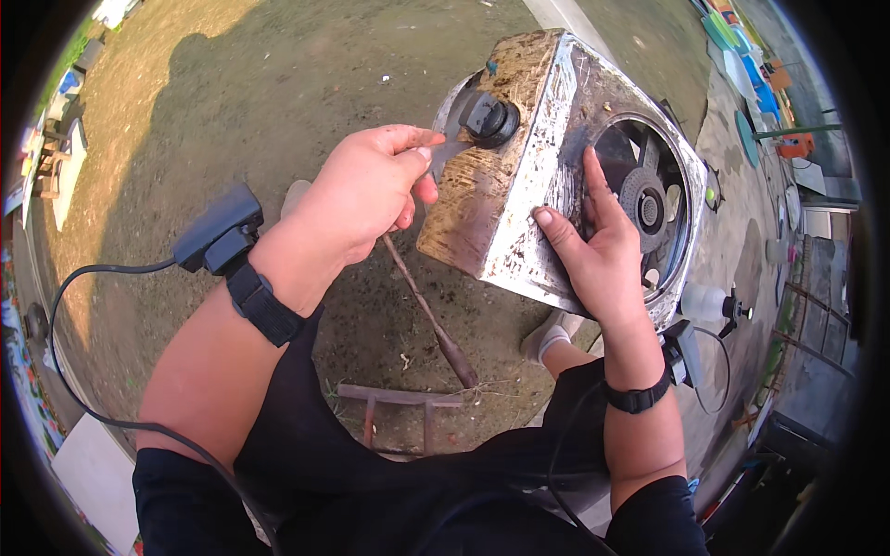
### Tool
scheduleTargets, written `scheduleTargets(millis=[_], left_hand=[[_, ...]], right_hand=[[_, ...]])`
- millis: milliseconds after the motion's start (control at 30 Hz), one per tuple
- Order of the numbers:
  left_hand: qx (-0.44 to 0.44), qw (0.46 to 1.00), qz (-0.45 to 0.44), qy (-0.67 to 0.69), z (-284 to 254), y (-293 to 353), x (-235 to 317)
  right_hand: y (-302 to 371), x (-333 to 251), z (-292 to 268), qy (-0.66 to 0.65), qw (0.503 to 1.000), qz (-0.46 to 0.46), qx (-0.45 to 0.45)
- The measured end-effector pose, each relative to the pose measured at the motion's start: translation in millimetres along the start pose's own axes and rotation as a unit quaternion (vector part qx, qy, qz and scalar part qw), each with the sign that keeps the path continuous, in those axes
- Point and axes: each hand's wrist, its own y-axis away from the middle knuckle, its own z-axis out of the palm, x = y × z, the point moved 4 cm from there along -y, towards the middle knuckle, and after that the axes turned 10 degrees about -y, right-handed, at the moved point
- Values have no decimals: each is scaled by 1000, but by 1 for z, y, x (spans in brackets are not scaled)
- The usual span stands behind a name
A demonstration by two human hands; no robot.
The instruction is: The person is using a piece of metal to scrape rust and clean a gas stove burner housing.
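A grimy single-burner gas stove (579, 69) is tipped up in front of me, with its burner (642, 206) facing right. Brown grease coats its front panel (468, 218), where a black knob (496, 119) sticks out. My left hand (375, 185) is closed in a pinch on a thin, flat grey blade (447, 156), whose far end is beside the knob. Its exact kind is hard to make out. Against the stove's top, my right hand (598, 246) steadies it, thumb on the white-streaked edge and fingers at the rim of the round burner opening.
A stick-like tool with a thick brown handle (451, 357) is below the stove. Near my legs stands a low wooden stool or frame (399, 397). A whitish spray bottle (703, 303) is at the right, with colourful basins (732, 42) farther off. Cables run from both wrist straps.
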Motion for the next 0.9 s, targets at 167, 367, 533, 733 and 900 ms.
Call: scheduleTargets(millis=[167, 367, 533, 733, 900], left_hand=[[-21, 998, 64, -6, 10, 15, 17], [7, 976, 118, -183, 6, 9, 20], [128, 787, 355, -487, 1, 6, 22], [135, 855, 329, -377, -3, 15, 31], [148, 862, 311, -372, -7, 4, 40]], right_hand=[[1, 1, -3, 43, 999, -2, 4], [1, -1, 0, 25, 1000, -8, 3], [0, 1, -4, 40, 999, -9, 8], [0, 3, -3, 38, 999, -13, 16], [0, 3, -2, 38, 999, -26, 19]])
